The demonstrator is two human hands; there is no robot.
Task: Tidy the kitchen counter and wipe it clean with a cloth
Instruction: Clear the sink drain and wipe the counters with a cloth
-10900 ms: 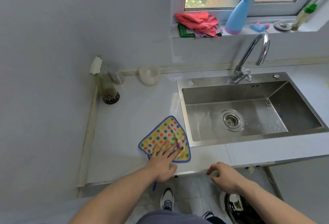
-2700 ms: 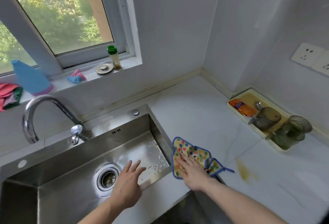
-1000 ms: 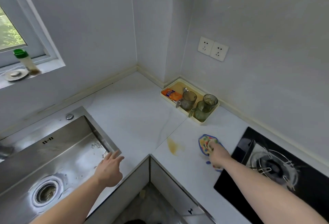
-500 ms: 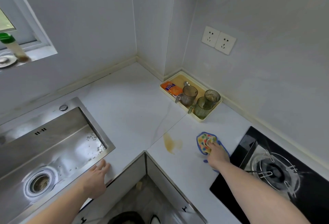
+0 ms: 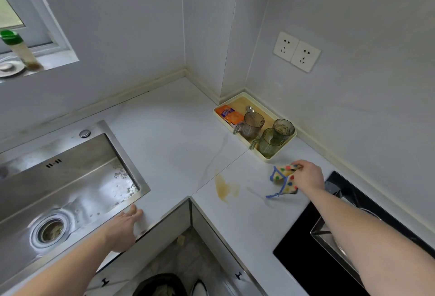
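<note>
Since half a second earlier, cloth is seen lifted and bunched in the right hand, no longer pressed flat beside the stain; left hand is found shifted forward on the counter edge. Item: dotted cloth, blue-bound, pinched at its top between thumb and fingers of the right hand, lower corner and loop trailing onto the counter, between the tray and the hob. Item: left hand, spread flat, fingers together, nothing held, beside the sink rim. Item: brown stain, not yet wiped, well to the left of the cloth. Hazards noted: stain may be smeared rather than lifted if the cloth is dragged across bunched; the three cups standing in the tray may be knocked by the raised hand, being just beyond it; the trailing loop may be caught on the hob's edge; stain may be missed altogether if wiping is kept to the hob side
</note>
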